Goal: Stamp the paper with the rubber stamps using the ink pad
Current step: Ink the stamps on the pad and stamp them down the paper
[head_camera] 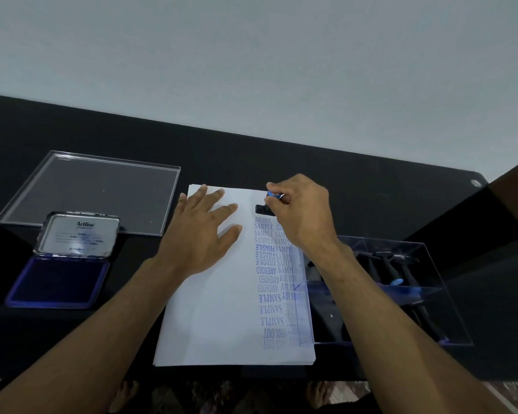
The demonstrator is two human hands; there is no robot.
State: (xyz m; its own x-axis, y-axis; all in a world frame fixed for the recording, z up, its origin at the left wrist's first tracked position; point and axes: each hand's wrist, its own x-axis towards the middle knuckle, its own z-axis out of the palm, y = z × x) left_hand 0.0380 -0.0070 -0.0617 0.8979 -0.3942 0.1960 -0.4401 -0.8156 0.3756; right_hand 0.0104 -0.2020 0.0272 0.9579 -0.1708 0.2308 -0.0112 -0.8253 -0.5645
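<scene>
Nearest, the paper point(222, 309) lies as a white, matte stack squared to the near edge of the black table point(281, 150), its long axis running away from the person. Two columns of blue imprints — SAMPLE, FRAGILE, AMENDED, AIR MAIL, FAX OUT — climb its right margin from near to far, some crisp, some faint.

To the left sits the ink pad point(57, 279), open, its dark blue felt face up and its shiny metal lid tilted back. To the right, a clear plastic box point(401, 294) holds more dark-handled stamps, well apart from the left hand.

Farther up the sheet, the left hand point(202, 234) lies flat with fingers spread and straight, pressing the paper down and holding nothing. Just right of it, the right hand point(299, 213) pinches the rubber stamp point(266, 206) — black body, blue cap — between curled fingers and thumb, with its face on the paper at the far end of the columns, just beyond the last AIR MAIL mark.

The ink pad lies near and left of the stamp, across the left arm, so re-inking would likely mean the right hand crossing over.

Farthest left, a clear flat lid point(96, 189) rests on the table.
</scene>
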